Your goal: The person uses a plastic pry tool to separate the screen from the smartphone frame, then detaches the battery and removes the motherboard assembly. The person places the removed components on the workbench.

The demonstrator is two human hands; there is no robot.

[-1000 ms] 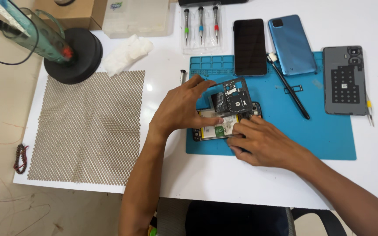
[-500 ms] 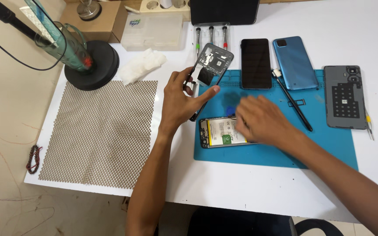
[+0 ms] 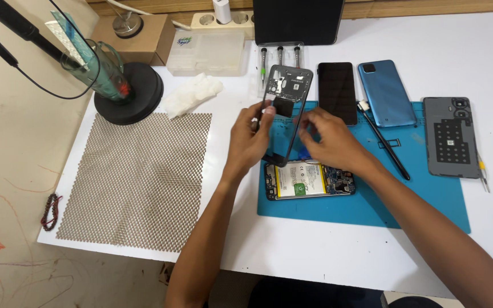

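Both my hands hold a dark plastic phone frame (image 3: 288, 91) upright above the blue work mat (image 3: 406, 199). My left hand (image 3: 250, 142) grips its left edge. On its right side my right hand (image 3: 329, 142) pinches the frame, with a small blue pick (image 3: 306, 153) showing beneath the fingers. Below the hands an opened phone (image 3: 309, 180) lies flat on the mat with its battery and circuit board exposed.
A black phone (image 3: 336, 91), a blue phone (image 3: 386, 92) and a grey back cover (image 3: 451, 137) lie at the mat's far side, with a black stylus (image 3: 384, 147). A mesh pad (image 3: 141, 179), a white cloth (image 3: 192, 94), a black round stand (image 3: 128, 93) and screwdrivers (image 3: 279, 57) are to the left and behind.
The frame has come off the opened phone and been lifted up. My right hand left the phone on the mat and now holds the frame's right side.
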